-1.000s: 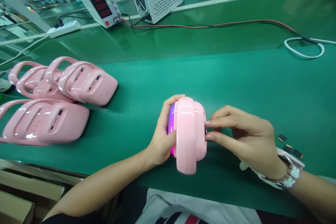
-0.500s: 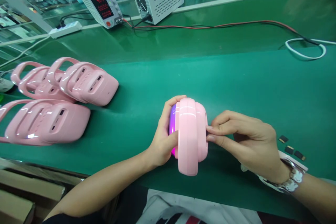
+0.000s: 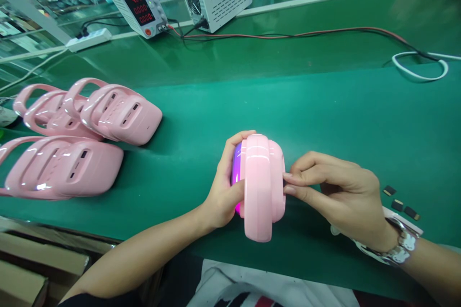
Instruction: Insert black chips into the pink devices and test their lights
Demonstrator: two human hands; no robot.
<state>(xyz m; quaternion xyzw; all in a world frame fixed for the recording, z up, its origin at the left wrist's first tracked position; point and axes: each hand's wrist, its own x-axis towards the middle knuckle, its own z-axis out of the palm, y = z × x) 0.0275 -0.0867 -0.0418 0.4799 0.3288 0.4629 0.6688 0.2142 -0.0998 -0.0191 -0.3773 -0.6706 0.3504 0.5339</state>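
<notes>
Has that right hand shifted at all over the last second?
Yes. The right hand has slid slightly toward the small dark chips on the green mat, its fingers pressing lower on the pink device.

Bare green mat [image 3: 324, 110] ahead; pink housings [image 3: 82, 139] crowd the left.

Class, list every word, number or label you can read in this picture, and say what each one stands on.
"0000": red digits, second and third rows of the power supply display.
Top row of that display: red digits, too blurred to read.
Pink device in the left hand and right hand: no text shows.
</notes>
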